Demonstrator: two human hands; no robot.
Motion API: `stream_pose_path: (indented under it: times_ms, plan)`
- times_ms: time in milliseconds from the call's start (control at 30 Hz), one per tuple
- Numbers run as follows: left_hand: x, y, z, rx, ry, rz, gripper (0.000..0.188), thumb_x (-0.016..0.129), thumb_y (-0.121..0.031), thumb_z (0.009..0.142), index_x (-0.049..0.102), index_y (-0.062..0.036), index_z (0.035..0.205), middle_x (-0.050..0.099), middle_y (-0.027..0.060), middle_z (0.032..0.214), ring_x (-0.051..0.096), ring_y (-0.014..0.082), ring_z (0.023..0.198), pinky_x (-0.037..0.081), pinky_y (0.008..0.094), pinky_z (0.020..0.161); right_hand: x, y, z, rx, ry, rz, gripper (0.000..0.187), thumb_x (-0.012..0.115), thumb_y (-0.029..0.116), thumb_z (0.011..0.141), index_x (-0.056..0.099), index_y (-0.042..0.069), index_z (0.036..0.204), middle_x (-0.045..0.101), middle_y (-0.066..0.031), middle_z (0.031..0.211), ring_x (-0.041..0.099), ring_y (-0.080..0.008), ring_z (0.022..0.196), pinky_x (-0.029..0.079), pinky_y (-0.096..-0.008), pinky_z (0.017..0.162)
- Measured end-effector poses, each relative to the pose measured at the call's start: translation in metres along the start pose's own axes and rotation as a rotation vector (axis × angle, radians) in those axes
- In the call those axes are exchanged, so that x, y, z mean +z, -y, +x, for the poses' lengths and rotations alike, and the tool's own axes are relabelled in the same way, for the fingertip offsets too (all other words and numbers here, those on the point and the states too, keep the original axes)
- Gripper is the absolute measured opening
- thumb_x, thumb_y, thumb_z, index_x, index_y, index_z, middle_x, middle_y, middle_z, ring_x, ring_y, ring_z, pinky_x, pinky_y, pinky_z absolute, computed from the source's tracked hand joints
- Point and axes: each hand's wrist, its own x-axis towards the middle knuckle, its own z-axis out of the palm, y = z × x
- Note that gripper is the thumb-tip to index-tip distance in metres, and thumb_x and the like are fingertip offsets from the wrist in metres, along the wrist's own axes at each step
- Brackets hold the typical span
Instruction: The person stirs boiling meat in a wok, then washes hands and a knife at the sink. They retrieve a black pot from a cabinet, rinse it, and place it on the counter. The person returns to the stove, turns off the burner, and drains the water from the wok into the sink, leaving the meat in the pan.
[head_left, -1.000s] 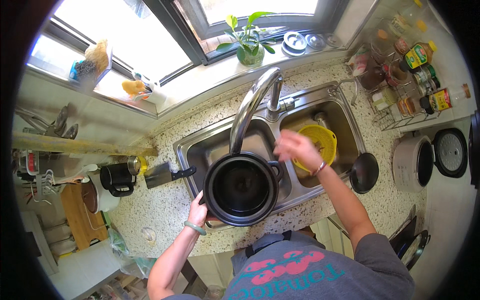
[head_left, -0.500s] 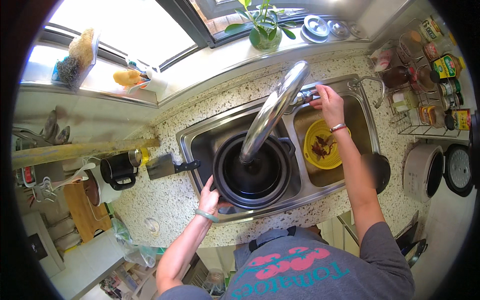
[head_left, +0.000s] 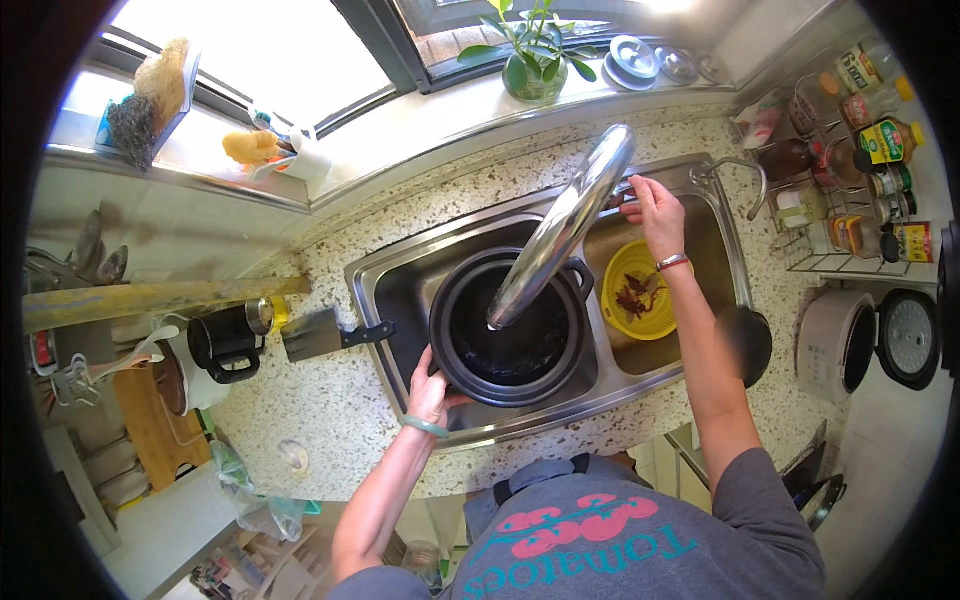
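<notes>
Black pot sits in the left sink basin under the faucet spout, left hand clamped on its rim. Right hand closed on the tap handle behind; yellow strainer in the right basin. Looks like the filling step; next likely needs water on, pot held steady.

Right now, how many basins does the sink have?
2. Left basin holds the black pot, gripped by the left hand. Right basin holds a yellow colander; the right hand is above it.

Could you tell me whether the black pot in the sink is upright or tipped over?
Upright: the black pot shows its round open mouth, with the left hand on its rim.
</notes>
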Motion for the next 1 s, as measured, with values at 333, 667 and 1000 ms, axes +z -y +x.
stream_pose_path:
  times_ms: [333, 667, 1000]
  plan:
    - [0.005, 0.005, 0.006, -0.003, 0.076, -0.001, 0.043, 0.050, -0.010, 0.089, 0.043, -0.0095, 0.132, 0.060, 0.0109, 0.115, 0.067, 0.0250, 0.088, 0.060, 0.0406, 0.062, 0.008, 0.016, -0.019, -0.228, -0.081, -0.284, 0.033, 0.052, 0.032, 0.096, 0.065, 0.003, 0.101, 0.066, -0.0151, 0.077, 0.067, -0.0242, 0.065, 0.050, -0.0338, 0.057]
    - [-0.020, 0.016, -0.029, -0.029, 0.048, -0.036, 0.041, 0.050, -0.006, 0.089, 0.046, -0.0120, 0.129, 0.060, 0.0083, 0.114, 0.065, 0.0242, 0.094, 0.059, 0.0439, 0.068, 0.001, 0.055, -0.154, 0.071, 0.567, -0.157, 0.043, 0.055, 0.039, 0.093, 0.060, 0.000, 0.110, 0.065, -0.0147, 0.091, 0.062, -0.0197, 0.085, 0.047, -0.0304, 0.078]
    - [-0.019, 0.079, -0.060, -0.033, 0.237, -0.202, 0.026, 0.055, -0.002, 0.089, 0.057, -0.0011, 0.115, 0.064, 0.0080, 0.103, 0.064, 0.0173, 0.089, 0.054, 0.0323, 0.076, -0.061, 0.129, -0.243, -0.254, 0.290, -0.195, 0.023, 0.066, 0.009, 0.082, 0.065, -0.001, 0.103, 0.058, -0.0098, 0.107, 0.054, -0.0226, 0.103, 0.041, -0.0311, 0.092]
